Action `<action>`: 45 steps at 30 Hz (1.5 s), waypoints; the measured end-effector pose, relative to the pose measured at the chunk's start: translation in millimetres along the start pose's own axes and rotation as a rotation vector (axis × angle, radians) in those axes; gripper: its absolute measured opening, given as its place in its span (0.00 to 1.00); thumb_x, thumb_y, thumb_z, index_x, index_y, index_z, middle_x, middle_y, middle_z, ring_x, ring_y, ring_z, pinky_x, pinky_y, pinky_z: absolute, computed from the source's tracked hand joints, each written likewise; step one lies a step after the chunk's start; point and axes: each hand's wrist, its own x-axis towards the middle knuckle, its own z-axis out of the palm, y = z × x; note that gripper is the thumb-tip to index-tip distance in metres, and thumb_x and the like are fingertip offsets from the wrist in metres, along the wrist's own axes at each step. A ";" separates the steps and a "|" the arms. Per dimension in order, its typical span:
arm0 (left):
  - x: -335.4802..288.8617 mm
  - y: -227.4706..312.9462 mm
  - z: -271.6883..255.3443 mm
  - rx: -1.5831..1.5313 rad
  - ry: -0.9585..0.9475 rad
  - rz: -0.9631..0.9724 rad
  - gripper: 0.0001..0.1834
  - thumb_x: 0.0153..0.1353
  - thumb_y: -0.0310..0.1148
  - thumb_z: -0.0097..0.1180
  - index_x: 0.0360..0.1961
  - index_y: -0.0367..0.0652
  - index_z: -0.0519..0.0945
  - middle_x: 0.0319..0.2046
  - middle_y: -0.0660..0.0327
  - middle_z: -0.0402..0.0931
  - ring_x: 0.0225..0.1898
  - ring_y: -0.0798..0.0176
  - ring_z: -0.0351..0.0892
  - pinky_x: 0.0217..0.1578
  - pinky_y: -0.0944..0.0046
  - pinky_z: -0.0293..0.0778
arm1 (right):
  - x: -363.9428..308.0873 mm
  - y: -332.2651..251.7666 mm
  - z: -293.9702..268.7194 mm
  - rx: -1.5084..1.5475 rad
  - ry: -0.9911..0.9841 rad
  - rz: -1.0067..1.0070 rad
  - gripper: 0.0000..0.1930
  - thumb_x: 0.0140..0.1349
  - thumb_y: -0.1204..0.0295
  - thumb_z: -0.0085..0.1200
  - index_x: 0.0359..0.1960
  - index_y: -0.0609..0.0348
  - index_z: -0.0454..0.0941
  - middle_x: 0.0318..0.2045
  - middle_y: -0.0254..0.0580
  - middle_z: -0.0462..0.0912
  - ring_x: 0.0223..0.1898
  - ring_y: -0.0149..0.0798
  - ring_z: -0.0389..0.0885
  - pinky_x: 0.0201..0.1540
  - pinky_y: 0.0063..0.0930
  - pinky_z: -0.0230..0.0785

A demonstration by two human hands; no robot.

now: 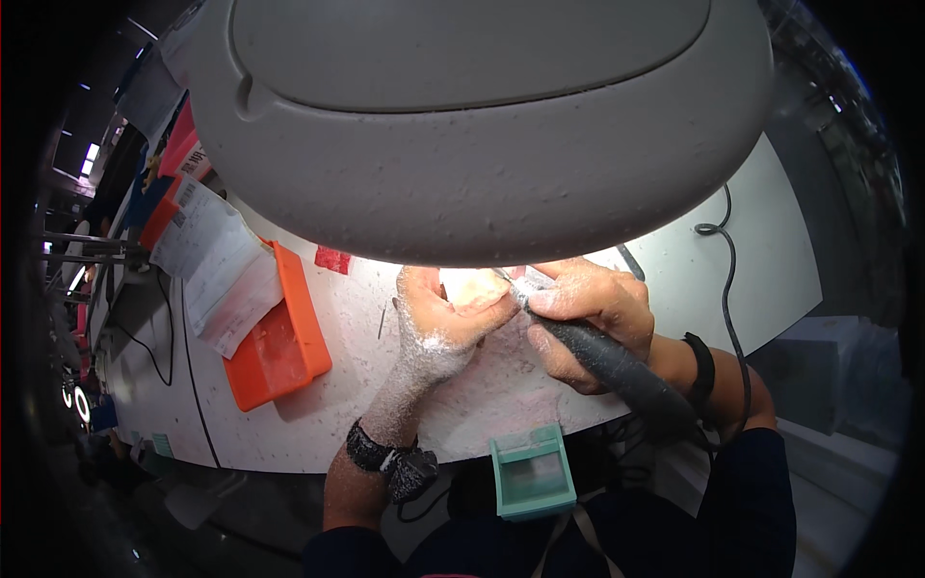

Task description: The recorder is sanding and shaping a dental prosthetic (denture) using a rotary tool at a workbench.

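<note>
Holding a pale piece (472,289) in the curled left hand (436,323), just below the lit front edge of a grey hood (482,183); right hand (605,306) is gripping a dark pen-like tool (612,364), tip pointing at the piece, can't tell if touching. White dust is coating the left hand and wrist; orange bin (306,326) is sitting left on the table (761,260), papers (226,279) overlapping it, green tray (536,509) sitting at the near edge

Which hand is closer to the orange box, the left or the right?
Left. The left hand, holding a pale piece, is apart from the orange box, to its right; the right hand, gripping a dark tool, is farther right.
</note>
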 end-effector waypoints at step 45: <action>-1.6 2.2 0.3 -0.090 -0.067 0.201 0.22 0.60 0.23 0.58 0.53 0.29 0.68 0.44 0.47 0.77 0.41 0.58 0.82 0.39 0.60 0.81 | 17.2 -9.7 -31.4 0.124 -0.007 0.009 0.18 0.50 0.84 0.54 0.44 0.64 0.67 0.28 0.51 0.78 0.28 0.30 0.78 0.32 0.25 0.73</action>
